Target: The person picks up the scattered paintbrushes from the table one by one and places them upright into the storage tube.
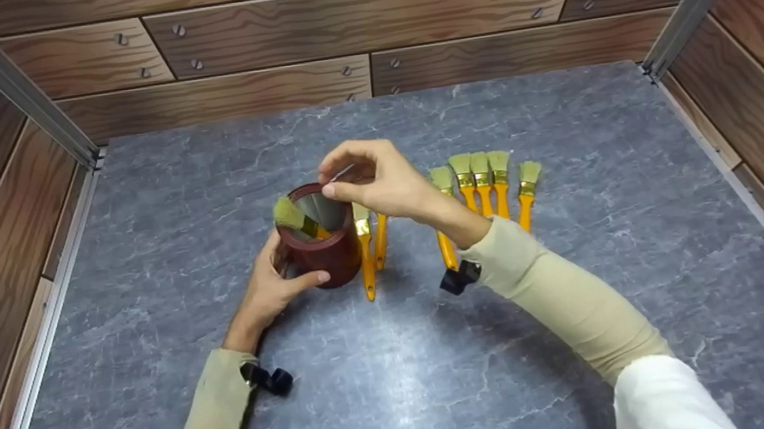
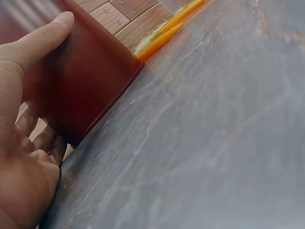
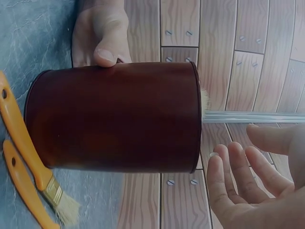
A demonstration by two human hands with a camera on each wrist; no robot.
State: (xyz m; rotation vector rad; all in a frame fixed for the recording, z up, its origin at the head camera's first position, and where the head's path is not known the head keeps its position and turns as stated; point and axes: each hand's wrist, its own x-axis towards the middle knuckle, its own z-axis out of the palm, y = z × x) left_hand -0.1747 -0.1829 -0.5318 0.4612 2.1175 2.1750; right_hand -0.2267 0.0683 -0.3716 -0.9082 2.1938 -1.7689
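A dark red cylindrical cup (image 1: 324, 258) stands upright on the table. One paintbrush (image 1: 291, 214) leans inside it, bristles up over the rim and handle down. My left hand (image 1: 266, 285) grips the cup from the left, its thumb across the near side and its fingers around the back. Over the right side of the rim is my right hand (image 1: 378, 179). In the right wrist view this right hand (image 3: 257, 176) has its fingers loosely bent and apart from the thumb, with nothing between them.
Right beside the cup lie two paintbrushes with orange handles, the nearer brush (image 1: 367, 263) and a second brush (image 1: 381, 243). Several more paintbrushes (image 1: 482, 181) lie farther right, partly under my right forearm. Wood-patterned walls (image 1: 360, 19) enclose the grey marbled table (image 1: 401, 385).
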